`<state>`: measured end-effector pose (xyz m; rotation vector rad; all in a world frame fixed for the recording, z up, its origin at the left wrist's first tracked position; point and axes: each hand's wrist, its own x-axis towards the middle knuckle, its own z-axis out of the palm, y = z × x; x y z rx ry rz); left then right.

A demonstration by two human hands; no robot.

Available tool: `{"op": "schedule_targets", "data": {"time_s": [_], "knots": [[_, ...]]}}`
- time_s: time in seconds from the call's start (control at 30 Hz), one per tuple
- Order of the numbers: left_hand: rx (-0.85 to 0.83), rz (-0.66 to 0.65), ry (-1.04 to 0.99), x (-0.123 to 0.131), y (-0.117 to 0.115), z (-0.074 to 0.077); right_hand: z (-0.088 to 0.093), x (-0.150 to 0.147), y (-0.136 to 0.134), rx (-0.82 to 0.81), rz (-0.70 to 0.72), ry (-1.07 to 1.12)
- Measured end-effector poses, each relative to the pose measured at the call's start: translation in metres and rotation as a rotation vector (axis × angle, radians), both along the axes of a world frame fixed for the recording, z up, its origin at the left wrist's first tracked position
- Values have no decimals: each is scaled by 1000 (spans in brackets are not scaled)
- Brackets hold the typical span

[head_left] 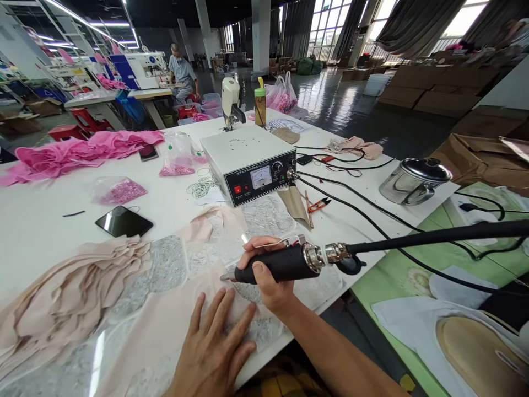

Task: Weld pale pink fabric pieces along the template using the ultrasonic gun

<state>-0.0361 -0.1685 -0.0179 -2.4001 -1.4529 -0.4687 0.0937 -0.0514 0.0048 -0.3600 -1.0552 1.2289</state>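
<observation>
My right hand [270, 275] is wrapped round a black handheld ultrasonic welding tool [285, 263], whose metal tip points left and down at a pale pink fabric piece [165, 314]. Whether the tip touches the cloth I cannot tell. Flat on that fabric lies my left hand [215, 336], fingers spread, just below the tip. The cloth rests on a clear, speckled sheet [165, 264] over the white table. From the tool's rear end a thick black cable [433, 237] runs off to the right. Behind stands the control box [252, 165] with a dial and knobs.
Folded beige fabric [70, 298] is piled at left, near a dark phone [124, 221]. Thread snips [319, 205] lie beside the box. A lidded steel mug [415, 181] stands by the table's right edge. Cables cross the right side. A person [182, 74] sits far back.
</observation>
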Motion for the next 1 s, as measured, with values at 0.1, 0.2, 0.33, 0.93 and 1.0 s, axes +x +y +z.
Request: {"op": "schedule_targets", "data": {"time_s": [0.1, 0.2, 0.33, 0.93, 1.0], "knots": [[9, 38, -126, 3, -2, -3, -1, 1, 0, 10, 21, -26], [6, -6, -164, 6, -3, -6, -2, 2, 0, 10, 26, -32], [7, -52, -161, 5, -3, -10, -2, -1, 0, -8, -14, -11], [0, -31, -294, 9, -3, -13, 0, -3, 0, -59, -45, -20], [5, -38, -323, 6, -6, -11, 0, -3, 0, -62, -36, -14]]}}
